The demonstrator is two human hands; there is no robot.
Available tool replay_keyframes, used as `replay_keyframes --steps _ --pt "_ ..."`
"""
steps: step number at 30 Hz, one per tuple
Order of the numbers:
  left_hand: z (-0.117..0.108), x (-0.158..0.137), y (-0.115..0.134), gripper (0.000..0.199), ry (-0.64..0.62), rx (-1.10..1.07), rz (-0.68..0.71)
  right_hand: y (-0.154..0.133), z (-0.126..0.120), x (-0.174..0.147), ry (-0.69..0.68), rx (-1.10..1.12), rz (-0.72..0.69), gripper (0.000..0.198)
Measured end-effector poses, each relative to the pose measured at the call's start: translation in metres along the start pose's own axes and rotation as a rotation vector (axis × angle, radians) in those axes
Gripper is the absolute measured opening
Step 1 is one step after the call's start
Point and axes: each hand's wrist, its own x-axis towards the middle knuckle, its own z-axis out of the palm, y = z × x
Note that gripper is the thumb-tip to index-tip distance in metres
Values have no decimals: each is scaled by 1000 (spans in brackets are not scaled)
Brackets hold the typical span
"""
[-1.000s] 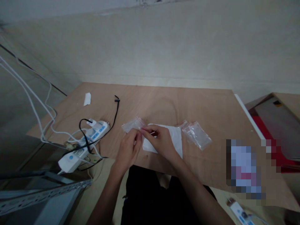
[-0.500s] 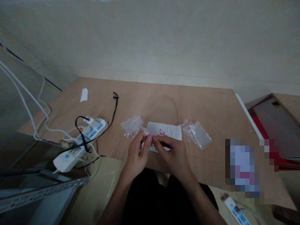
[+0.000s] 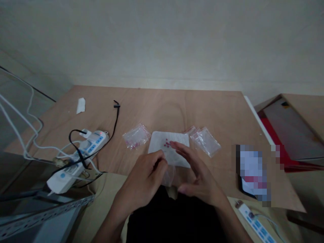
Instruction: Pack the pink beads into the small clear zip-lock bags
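My left hand is closed in a pinch on a clear plastic bag, which hangs from the fingers over the table's front edge. To its right, my right hand has thumb and fingers spread apart with nothing between them. Its fingertips are over a white sheet, close to several small red pieces lying there. A zip bag with red pieces inside lies left of the sheet. On the right are flat clear zip bags, overlapping one another.
A white power strip with tangled cables lies on the left side of the wooden table. A blurred-out phone is at the right. Another power strip sits lower right. A paper scrap lies at back left.
My hands were pinched together over the sheet at a small zip bag with a reddish edge. Now they are apart, nearer my body; the bag hangs from my left hand and my right has opened.
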Motion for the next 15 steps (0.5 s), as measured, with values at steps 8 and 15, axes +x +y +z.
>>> replay_keyframes --steps 8,15 --pt "5 6 7 26 -15 -81 -47 14 0 2 20 162 -56 52" --pt "21 24 -6 21 383 -698 -137 6 -18 22 30 -47 -170 38"
